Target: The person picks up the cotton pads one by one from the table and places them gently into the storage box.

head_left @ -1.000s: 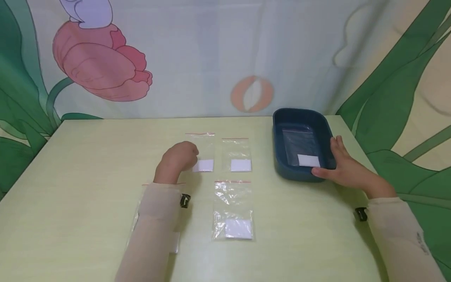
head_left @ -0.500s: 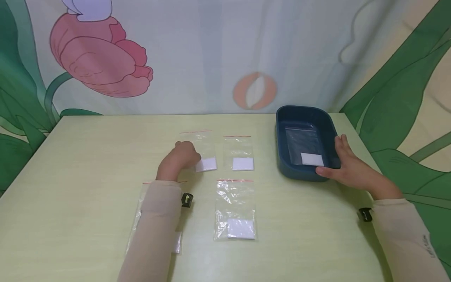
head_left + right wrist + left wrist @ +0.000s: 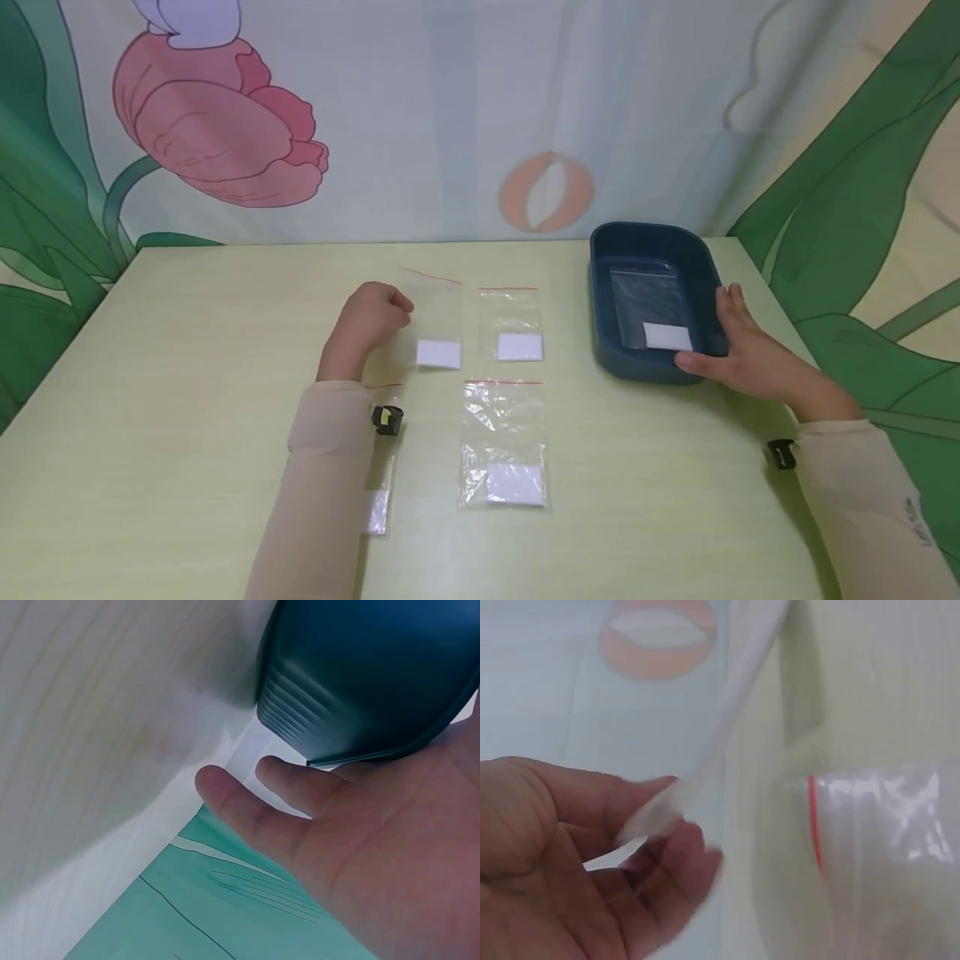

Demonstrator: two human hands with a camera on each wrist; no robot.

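The left hand (image 3: 370, 321) pinches the side edge of a small clear bag (image 3: 435, 321), tilting it up off the counter (image 3: 187, 417), probably because flat plastic is easiest to lift by an edge. The right hand (image 3: 742, 354) lies with straight fingers against the near wall of the blue tray (image 3: 600, 333), which looks like steadying it; one bag already lies inside. Three more bags stay flat nearby, and there's open counter between them and the tray.

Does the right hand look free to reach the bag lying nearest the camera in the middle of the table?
Probably yes. The right hand rests against the blue tray, fingers straight, holding nothing. Only bare table lies between it and the bag.
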